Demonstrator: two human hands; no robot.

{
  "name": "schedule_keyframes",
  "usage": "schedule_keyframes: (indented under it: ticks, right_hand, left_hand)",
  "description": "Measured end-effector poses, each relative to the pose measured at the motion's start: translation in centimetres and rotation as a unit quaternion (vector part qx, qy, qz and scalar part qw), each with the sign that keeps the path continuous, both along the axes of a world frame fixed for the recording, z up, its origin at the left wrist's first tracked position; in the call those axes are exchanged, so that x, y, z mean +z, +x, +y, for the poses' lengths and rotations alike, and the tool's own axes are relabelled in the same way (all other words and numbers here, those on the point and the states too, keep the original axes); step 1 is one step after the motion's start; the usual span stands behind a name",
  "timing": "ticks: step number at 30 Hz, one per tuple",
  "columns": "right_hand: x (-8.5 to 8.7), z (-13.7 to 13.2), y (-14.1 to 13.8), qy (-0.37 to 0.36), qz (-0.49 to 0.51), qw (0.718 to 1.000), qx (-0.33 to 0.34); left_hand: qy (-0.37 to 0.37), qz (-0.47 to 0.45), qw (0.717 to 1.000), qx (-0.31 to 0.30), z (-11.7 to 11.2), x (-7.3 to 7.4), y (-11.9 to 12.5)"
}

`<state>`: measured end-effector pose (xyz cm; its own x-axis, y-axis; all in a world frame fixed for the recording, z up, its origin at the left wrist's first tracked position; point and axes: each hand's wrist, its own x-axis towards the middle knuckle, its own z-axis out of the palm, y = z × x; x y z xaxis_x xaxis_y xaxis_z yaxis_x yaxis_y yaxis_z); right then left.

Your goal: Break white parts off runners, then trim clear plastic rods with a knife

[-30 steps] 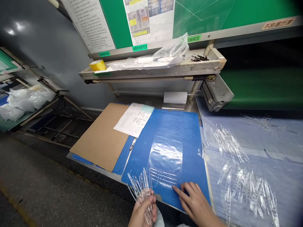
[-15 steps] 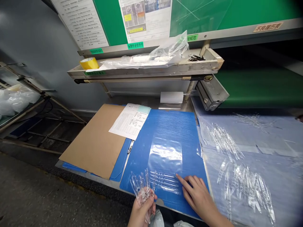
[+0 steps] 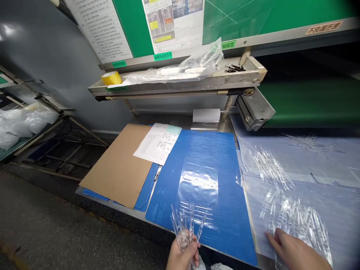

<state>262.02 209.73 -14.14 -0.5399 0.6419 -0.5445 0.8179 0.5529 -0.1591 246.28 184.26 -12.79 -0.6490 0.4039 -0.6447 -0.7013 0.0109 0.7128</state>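
My left hand [image 3: 183, 258] at the bottom edge grips a bunch of slender clear plastic parts [image 3: 185, 229] that fan upward. Those parts overlap the near end of a clear plastic bag [image 3: 198, 187], which lies flat on a blue corrugated mat [image 3: 230, 210]. A few similar parts [image 3: 195, 212] lie side by side on the bag. My right hand [image 3: 295, 255], fingers spread, rests on a pale blue sheet [image 3: 332, 183] beside a loose pile of clear parts [image 3: 295, 219]. A second heap [image 3: 267, 167] lies further back.
A cardboard sheet [image 3: 118, 167] and a printed form [image 3: 157, 144] lie left of the mat. Behind them a metal shelf [image 3: 180, 84] holds yellow tape [image 3: 111, 78] and a plastic bag [image 3: 194, 65]. A white roll [image 3: 206, 115] stands beneath it, and a metal bracket [image 3: 254, 111] juts out at right.
My right hand has moved from the blue mat rightward onto the pale sheet beside the pile. My left hand has shifted right with its bunch, now over the bag's near end.
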Motion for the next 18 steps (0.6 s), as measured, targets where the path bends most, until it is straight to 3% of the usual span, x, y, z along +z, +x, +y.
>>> schedule_keyframes:
  ticks: [7, 12, 14, 15, 18]
  right_hand:
    - [-1.3, 0.3, -0.3, 0.005, 0.102, 0.995, -0.017]
    - [0.9, 0.6, -1.7, 0.037, 0.1, 0.993, -0.05]
    - [2.6, -0.6, -2.9, -0.021, 0.141, 0.988, -0.052]
    - [3.4, -1.5, -3.7, -0.092, 0.182, 0.978, -0.04]
    - [4.9, -4.5, -5.8, -0.304, 0.275, 0.912, 0.007]
  left_hand:
    - [-0.04, 0.068, 0.997, -0.009, 0.8, 0.6, -0.1]
    - [-0.087, 0.123, 0.989, -0.014, 1.4, 1.3, -0.2]
    - [-0.103, 0.138, 0.985, -0.017, 1.7, 1.6, -0.1]
    - [-0.108, 0.145, 0.983, -0.018, 1.9, 1.7, -0.1]
    - [-0.111, 0.16, 0.981, -0.018, 2.3, 2.1, -0.2]
